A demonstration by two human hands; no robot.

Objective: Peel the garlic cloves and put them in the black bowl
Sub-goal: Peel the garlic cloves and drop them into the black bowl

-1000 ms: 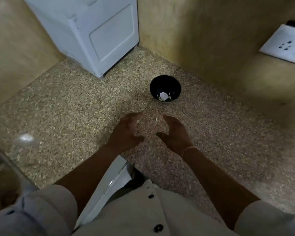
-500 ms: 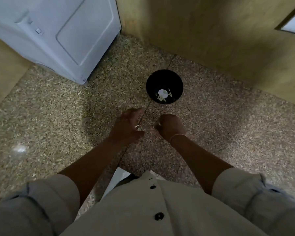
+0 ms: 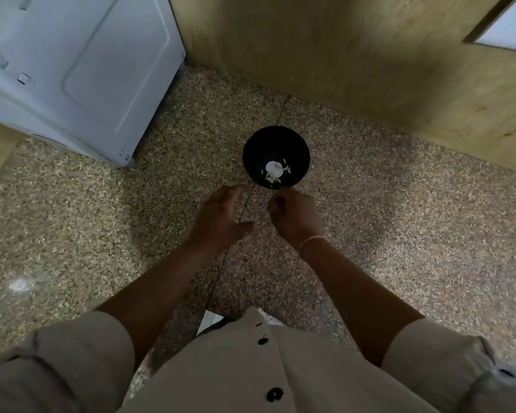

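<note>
Both forearms reach forward from rolled sleeves over the speckled table (image 3: 399, 219), hands side by side and apart just short of the bowl (image 3: 276, 138). The left hand (image 3: 221, 216) is palm down, its fingers (image 3: 234, 189) loosely spread and relaxed, thumb stuck out toward the right, holding nothing. The right hand (image 3: 295, 217), with a thin band (image 3: 312, 241) at the wrist, has its fingers (image 3: 276, 201) curled in tight toward the palm; whether they pinch anything cannot be seen. Its knuckles sit just below the bowl's near rim. Pale garlic (image 3: 272, 169) lies in the bottom of the bowl. A thin seam (image 3: 245, 205) in the table runs from the bowl down between the two hands. A white box (image 3: 81, 70) stands at the back left, well away from the left hand, and a wooden wall (image 3: 340, 55) closes the back and right, close behind the bowl. Bare table spreads wide to either side of the hands.
</note>
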